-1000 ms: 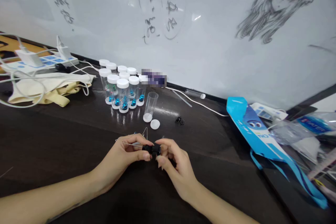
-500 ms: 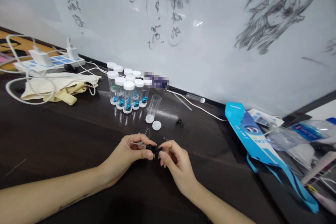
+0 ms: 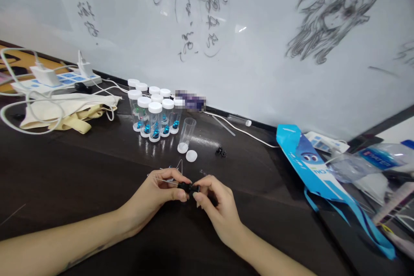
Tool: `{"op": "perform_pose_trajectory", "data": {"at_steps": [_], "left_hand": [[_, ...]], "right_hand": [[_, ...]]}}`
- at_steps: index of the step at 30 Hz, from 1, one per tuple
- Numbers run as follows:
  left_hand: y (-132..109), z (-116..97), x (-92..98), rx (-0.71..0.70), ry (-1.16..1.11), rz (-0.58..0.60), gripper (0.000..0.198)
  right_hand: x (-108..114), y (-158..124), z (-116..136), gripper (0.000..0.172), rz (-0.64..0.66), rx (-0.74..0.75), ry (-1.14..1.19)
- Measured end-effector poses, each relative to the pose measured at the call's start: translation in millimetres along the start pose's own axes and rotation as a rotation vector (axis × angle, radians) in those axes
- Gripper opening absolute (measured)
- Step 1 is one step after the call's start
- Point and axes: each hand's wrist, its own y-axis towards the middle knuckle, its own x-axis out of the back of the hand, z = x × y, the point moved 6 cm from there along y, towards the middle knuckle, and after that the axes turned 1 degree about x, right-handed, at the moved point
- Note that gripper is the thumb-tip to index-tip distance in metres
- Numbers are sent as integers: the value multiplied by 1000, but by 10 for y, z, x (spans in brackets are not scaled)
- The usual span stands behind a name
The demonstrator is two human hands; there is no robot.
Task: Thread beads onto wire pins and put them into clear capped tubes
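My left hand (image 3: 164, 187) pinches a small black cylindrical piece (image 3: 184, 187) between thumb and fingertips. From its left side a thin pale wire or thread (image 3: 168, 180) runs across the fingers. My right hand (image 3: 217, 205) is closed at the other end of the piece, with thumb and index finger on a black tip (image 3: 196, 188) in line with it. Whether the two black parts are joined cannot be made out. Just beyond the left hand, a bent thin wire (image 3: 180, 164) rises from the table. An uncapped clear tube (image 3: 187, 133) stands farther back, with a white cap (image 3: 191, 155) beside it.
Several white-capped tubes (image 3: 155, 123) with shiny blue pieces stand at back left. Small black parts (image 3: 221, 152) lie right of the loose cap. A cloth bag (image 3: 71, 110) and power strip (image 3: 64, 79) are left, a blue package (image 3: 304, 159) right. A whiteboard (image 3: 252, 73) rises behind.
The black tip at my right fingers has turned and moved up into line with the piece in my left hand. The view has shifted slightly.
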Motion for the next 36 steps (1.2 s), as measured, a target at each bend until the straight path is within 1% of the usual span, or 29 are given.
{"op": "perform_pose_trajectory", "data": {"at_steps": [5, 8, 11, 15, 17, 20, 25, 28, 30, 32, 36], "left_hand": [[-23, 1, -21, -9, 43, 9, 20], [-31, 5, -25, -12, 41, 7, 20], [-33, 3, -17, -14, 29, -2, 21], [-26, -3, -4, -7, 7, -1, 20], [-22, -4, 1, -1, -1, -5, 19], [-21, 1, -4, 7, 1, -2, 19], [-27, 1, -8, -14, 34, -3, 21], [-22, 3, -15, -14, 14, 13, 19], [-19, 0, -17, -14, 4, 15, 18], [-20, -5, -19, -19, 20, 12, 19], [-31, -22, -33, -33, 65, 18, 20]], "right_hand": [[-14, -1, 22, 26, 57, 4, 11], [-19, -11, 7, 31, 56, -16, 11], [-22, -14, 7, 29, 51, -27, -13], [-10, -4, 37, 14, 12, 13, -30], [1, 0, 39, 9, -15, 27, -21], [10, 1, 32, 9, -19, 22, -24], [-13, -4, 47, 16, 58, 21, -35], [4, -8, 64, 7, 10, 70, -26], [14, -12, 63, 6, -19, 90, -17], [4, -15, 49, 7, 0, 80, -15], [-21, -19, 41, 13, 60, 68, -28]]}}
